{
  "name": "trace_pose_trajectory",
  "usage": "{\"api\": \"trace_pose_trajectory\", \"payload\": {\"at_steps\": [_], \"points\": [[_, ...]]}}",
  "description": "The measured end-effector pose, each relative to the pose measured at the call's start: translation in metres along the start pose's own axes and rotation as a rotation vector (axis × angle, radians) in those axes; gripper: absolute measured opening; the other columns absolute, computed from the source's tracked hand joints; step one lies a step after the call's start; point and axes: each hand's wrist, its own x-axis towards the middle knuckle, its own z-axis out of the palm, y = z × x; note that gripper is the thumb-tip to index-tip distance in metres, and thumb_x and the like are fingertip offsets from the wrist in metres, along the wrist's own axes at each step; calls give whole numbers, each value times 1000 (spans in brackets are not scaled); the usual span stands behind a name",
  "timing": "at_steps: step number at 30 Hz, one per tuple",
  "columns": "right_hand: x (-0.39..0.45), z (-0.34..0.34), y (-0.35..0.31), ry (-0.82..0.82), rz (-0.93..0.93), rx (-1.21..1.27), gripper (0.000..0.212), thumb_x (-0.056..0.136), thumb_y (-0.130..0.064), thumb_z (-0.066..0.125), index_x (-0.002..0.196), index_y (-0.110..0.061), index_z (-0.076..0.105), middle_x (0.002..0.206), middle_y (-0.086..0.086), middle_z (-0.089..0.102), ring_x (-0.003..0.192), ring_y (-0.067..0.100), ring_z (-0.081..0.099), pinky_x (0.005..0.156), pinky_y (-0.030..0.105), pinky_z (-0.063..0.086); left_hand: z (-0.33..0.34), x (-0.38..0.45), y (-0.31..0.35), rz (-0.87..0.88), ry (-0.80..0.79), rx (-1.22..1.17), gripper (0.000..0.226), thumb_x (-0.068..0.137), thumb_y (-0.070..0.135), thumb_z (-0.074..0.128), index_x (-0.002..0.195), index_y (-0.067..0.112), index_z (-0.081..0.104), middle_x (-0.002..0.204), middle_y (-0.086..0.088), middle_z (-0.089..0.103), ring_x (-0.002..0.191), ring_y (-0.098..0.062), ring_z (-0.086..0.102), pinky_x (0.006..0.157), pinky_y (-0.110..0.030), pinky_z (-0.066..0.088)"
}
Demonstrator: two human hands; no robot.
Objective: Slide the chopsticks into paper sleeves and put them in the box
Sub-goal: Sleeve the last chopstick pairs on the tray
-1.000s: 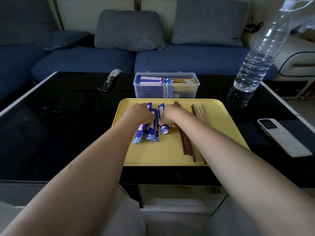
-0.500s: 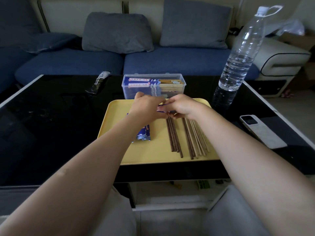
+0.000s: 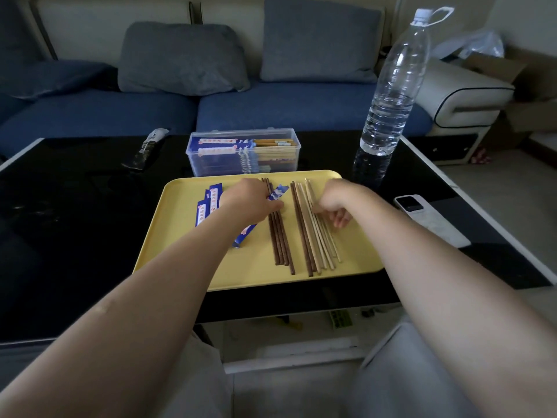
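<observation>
While the left hand pinches a blue paper sleeve, the right hand's curled grip touches pale chopsticks.

Tray sits on worktop, near its front edge. Box stands just behind tray, sleeved chopsticks inside. On tray: paper sleeves at left, dark chopsticks in middle, pale chopsticks to right. Left hand lies between sleeves and dark chopsticks; right hand over pale ones. Water bottle behind tray's right corner; phone right of tray. Sofa behind worktop.
</observation>
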Motion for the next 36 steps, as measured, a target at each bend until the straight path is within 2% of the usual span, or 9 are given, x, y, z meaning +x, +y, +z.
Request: {"api": "trace_pose_trajectory", "payload": {"at_steps": [4, 6, 11, 15, 22, 25, 29, 33, 36], "points": [[3, 7, -4, -102, -5, 12, 32, 97, -26, 66, 94, 5, 59, 94, 20, 72, 59, 24, 67, 65, 35, 61, 6, 4, 4, -17, -60, -24, 48, 94, 61, 49, 85, 15, 58, 80, -2, 59, 70, -14, 56, 55, -26, 41], [1, 9, -11, -134, -37, 23, 28, 96, -25, 67, 97, 2, 61, 86, 14, 70, 56, 20, 64, 60, 30, 57, 7, 4, 5, -26, -64, -29, 48, 94, 62, 48, 79, 17, 54, 78, -2, 57, 67, -13, 52, 53, -25, 35], [-1, 16, -21, -181, -48, 37, 17, 98, -22, 63, 89, -9, 60, 67, 3, 58, 50, 13, 49, 52, 24, 43, 9, 5, 4, -73, -49, -25, 45, 94, 60, 51, 84, 17, 55, 80, -2, 58, 68, -14, 55, 56, -26, 39], [0, 15, -21, -138, -97, 113, 14, 95, -20, 66, 91, -7, 64, 72, 6, 62, 55, 16, 54, 59, 27, 47, 7, 4, 0, -107, -47, -48, 44, 93, 60, 52, 82, 17, 52, 81, -3, 59, 68, -15, 55, 59, -27, 41], [-2, 2, -15, 75, -317, 396, 8, 94, -14, 67, 99, -17, 62, 88, 9, 72, 57, 14, 60, 50, 25, 45, 0, -3, -2, -72, -9, -151, 26, 97, 41, 55, 99, 16, 51, 89, -2, 60, 81, -20, 63, 70, -32, 52], [-8, -6, -12, 142, -398, 588, 16, 94, -16, 66, 107, -25, 63, 91, 6, 71, 60, 12, 60, 51, 24, 47, -1, -3, -4, -97, -31, -314, 20, 97, 32, 59, 106, 18, 49, 88, -2, 65, 67, -16, 70, 64, -30, 60], [-13, -11, -17, 83, -399, 917, 17, 99, -15, 57, 109, -19, 70, 100, 7, 75, 70, 14, 67, 55, 23, 48, -2, -5, -8, -98, -48, -505, 23, 95, 27, 62, 110, 19, 47, 88, -3, 66, 53, -10, 65, 48, -20, 49], [-12, -16, -16, -20, -461, 1192, 19, 97, -12, 62, 114, -16, 69, 103, 3, 77, 82, 16, 73, 56, 21, 48, -2, -4, -12, -107, -66, -596, 28, 94, 23, 66, 113, 17, 47, 87, -5, 67, 52, -11, 63, 48, -19, 48], [-9, -20, -17, 32, -427, 1307, 12, 97, -16, 64, 108, -11, 66, 94, 6, 78, 69, 15, 71, 52, 21, 47, -3, -5, -14, -95, -88, -616, 33, 94, 21, 66, 122, 13, 50, 85, -6, 67, 55, -12, 62, 51, -20, 49]]}}
